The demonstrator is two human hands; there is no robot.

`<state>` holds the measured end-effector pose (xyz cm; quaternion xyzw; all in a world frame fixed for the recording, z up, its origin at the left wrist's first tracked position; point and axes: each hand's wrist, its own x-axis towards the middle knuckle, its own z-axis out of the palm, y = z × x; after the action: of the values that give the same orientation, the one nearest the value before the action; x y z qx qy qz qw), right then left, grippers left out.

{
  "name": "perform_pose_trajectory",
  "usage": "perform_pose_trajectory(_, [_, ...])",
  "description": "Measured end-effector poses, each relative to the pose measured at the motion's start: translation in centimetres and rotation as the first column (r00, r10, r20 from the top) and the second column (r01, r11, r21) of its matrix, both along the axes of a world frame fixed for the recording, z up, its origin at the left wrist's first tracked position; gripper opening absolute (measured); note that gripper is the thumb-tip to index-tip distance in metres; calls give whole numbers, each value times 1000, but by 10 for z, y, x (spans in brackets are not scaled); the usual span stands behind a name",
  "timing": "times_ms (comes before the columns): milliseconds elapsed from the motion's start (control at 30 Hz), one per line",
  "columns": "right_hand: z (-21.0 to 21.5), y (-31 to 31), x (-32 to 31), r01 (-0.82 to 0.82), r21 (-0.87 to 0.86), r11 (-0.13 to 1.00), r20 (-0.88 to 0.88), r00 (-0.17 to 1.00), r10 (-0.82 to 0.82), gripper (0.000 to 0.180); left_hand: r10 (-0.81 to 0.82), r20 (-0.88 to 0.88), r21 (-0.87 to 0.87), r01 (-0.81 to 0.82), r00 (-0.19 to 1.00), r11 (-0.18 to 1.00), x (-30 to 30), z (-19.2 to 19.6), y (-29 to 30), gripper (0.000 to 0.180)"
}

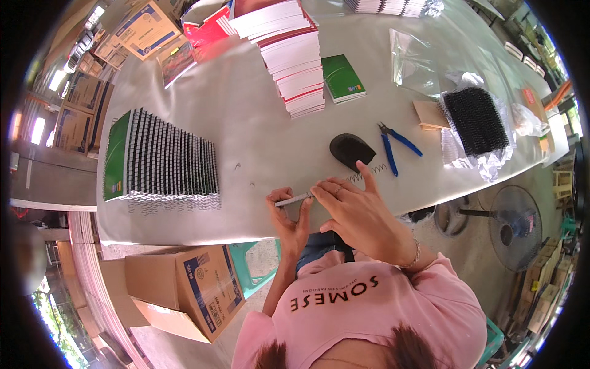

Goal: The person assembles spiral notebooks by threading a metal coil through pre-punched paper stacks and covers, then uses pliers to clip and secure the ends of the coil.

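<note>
A thin notebook [294, 200], seen edge-on, is pinched between the fingers and thumb of my left hand [290, 221] at the table's near edge. Over its right part lies my right hand [359, 206], with thumb and little finger spread apart and the other fingertips resting along the notebook's edge. A loose length of spiral wire [372, 173] sticks out to the right past these fingers; where it meets the notebook is hidden by the hand. Just beyond sit a dark rounded pad [351, 151] and blue-handled pliers [393, 147] with their handles apart.
To the left stands a stack of spiral-bound notebooks [172, 160] with a green cover. Farther off are a tall paper stack [289, 67] and a green notebook [344, 79]. Black wire coils [476, 120] lie at right. A carton [196, 289] and a fan [513, 227] flank me.
</note>
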<state>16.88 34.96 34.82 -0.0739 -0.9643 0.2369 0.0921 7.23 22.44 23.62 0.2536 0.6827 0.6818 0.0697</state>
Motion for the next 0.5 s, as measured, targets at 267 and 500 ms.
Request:
perform_pose_trajectory(267, [1,-5,7,-38,90,995,44,998,34,45,-55,-72,-27,53,996,998,1,-3,-3,39])
perform_pose_trajectory(500, [0,0,-6,-81,40,996,240,968,69,43,-75,-38,-1,75,996,997,0,2,-2,37])
